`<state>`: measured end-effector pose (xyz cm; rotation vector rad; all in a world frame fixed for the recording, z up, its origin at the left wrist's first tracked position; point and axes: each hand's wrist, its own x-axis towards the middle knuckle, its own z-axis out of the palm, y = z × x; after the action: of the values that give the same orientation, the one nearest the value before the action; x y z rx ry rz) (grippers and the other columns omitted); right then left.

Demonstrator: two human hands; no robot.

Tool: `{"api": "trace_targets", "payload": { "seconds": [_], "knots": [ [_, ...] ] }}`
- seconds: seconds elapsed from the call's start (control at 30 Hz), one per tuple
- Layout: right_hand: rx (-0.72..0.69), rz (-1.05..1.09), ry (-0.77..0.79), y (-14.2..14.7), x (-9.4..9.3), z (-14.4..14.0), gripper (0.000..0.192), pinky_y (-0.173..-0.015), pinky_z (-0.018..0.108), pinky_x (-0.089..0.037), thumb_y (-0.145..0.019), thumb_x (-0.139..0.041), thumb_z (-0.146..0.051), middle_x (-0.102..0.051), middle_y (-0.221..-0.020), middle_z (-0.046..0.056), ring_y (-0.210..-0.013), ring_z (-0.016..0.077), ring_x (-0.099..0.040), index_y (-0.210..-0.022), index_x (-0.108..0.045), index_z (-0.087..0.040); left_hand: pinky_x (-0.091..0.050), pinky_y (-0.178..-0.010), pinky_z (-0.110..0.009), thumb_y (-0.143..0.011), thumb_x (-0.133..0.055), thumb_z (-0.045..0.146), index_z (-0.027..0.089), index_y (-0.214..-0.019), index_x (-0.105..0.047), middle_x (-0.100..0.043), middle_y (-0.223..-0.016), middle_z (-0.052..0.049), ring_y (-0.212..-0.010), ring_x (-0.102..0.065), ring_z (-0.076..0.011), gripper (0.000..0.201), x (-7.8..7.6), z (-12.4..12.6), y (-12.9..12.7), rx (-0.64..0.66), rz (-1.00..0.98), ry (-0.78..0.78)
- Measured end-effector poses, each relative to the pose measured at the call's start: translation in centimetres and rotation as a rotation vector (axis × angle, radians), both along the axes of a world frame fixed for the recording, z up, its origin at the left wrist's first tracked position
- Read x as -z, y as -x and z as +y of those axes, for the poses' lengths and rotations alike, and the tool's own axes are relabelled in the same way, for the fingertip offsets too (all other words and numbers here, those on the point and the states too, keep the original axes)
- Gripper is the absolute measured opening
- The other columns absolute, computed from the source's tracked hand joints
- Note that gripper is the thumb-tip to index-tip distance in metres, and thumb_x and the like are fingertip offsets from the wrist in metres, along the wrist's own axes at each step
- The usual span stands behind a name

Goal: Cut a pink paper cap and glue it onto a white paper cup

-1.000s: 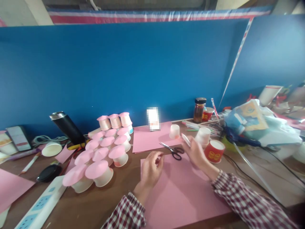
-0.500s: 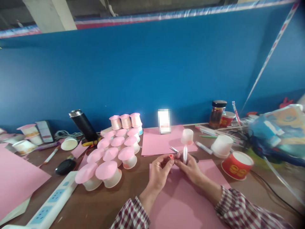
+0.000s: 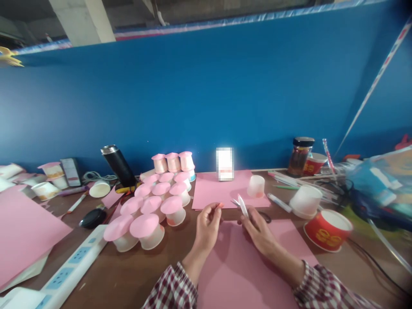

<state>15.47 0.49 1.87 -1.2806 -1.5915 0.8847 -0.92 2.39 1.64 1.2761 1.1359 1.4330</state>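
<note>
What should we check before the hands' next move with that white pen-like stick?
1. Right hand grips the slim white pen-like stick: ok, held between the fingers and tilted.
2. Left hand holds a small orange-red piece at the fingertips: ok; what the piece is, cannot tell.
3. The two hands are apart: ok, a gap shows between them.
4. Pink paper sheet lies flat under both hands: ok.
5. Black-handled scissors out of the way: not ok, partly hidden right behind the right hand.
6. Red paper cup with gold print upright, away from the hands: ok.
</note>
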Motion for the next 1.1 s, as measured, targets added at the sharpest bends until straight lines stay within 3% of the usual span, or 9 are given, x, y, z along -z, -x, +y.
{"api": "trace_targets", "payload": {
  "seconds": [0.1,0.2,0.37,0.5,0.73,1.1],
  "knots": [
    [-0.012,-0.031,0.027,0.1,0.4,-0.2,0.022,-0.053,0.025,-0.042,-0.091,-0.039,-0.04,-0.054,-0.065,-0.002,-0.055,0.0137,-0.051,-0.083,-0.045,-0.021,-0.046,-0.058,-0.023,-0.074,-0.066,0.04,0.017,-0.102,-0.06,-0.061,-0.072,0.0,-0.059,-0.056,-0.0104,0.037,0.0,0.2,0.2,-0.008,-0.093,0.078],
    [0.005,-0.056,0.019,0.2,0.4,-0.2,0.022,-0.051,0.025,-0.041,-0.091,-0.04,-0.041,-0.052,-0.062,-0.003,-0.054,0.014,-0.051,-0.08,-0.044,-0.022,-0.045,-0.056,-0.02,-0.071,-0.068,0.042,0.015,-0.09,-0.065,-0.061,-0.072,-0.001,-0.057,-0.054,-0.0081,0.033,0.0,0.3,0.3,-0.021,-0.152,0.157],
    [-0.032,-0.11,-0.063,0.3,-0.4,-0.3,0.024,-0.055,0.025,-0.041,-0.09,-0.042,-0.039,-0.054,-0.065,-0.001,-0.058,0.0152,-0.052,-0.077,-0.048,-0.021,-0.041,-0.054,-0.015,-0.065,-0.075,0.036,0.016,-0.093,-0.068,-0.066,-0.085,-0.004,-0.057,-0.051,-0.0037,0.035,0.0,0.7,0.7,-0.023,-0.414,0.248],
    [-0.057,-0.188,-0.124,0.5,-0.9,-0.5,0.027,-0.055,0.026,-0.04,-0.091,-0.041,-0.037,-0.054,-0.063,0.0,-0.058,0.0155,-0.051,-0.074,-0.051,-0.019,-0.044,-0.055,-0.014,-0.064,-0.078,0.028,0.016,-0.095,-0.068,-0.066,-0.083,-0.004,-0.061,-0.055,-0.0048,0.036,0.1,0.9,1.1,0.0,-0.599,0.285],
    [-0.087,-0.199,-0.184,0.7,-0.8,-0.7,0.024,-0.073,0.031,-0.046,-0.09,-0.044,-0.033,-0.065,-0.092,0.007,-0.084,0.0225,-0.061,-0.105,-0.056,-0.019,-0.05,-0.058,-0.015,-0.069,-0.074,0.024,0.016,-0.1,-0.064,-0.065,-0.078,-0.002,-0.068,-0.061,-0.0071,0.033,0.1,1.2,1.2,0.049,-0.722,0.312],
    [-0.158,-0.184,-0.143,0.5,-0.7,-0.9,0.02,-0.074,0.031,-0.045,-0.09,-0.044,-0.03,-0.067,-0.087,0.004,-0.079,0.0211,-0.061,-0.1,-0.059,-0.02,-0.052,-0.06,-0.015,-0.064,-0.078,0.025,0.014,-0.086,-0.064,-0.066,-0.074,-0.001,-0.065,-0.061,-0.0067,0.028,0.0,1.3,1.0,0.036,-0.734,0.285]
  ]
}}
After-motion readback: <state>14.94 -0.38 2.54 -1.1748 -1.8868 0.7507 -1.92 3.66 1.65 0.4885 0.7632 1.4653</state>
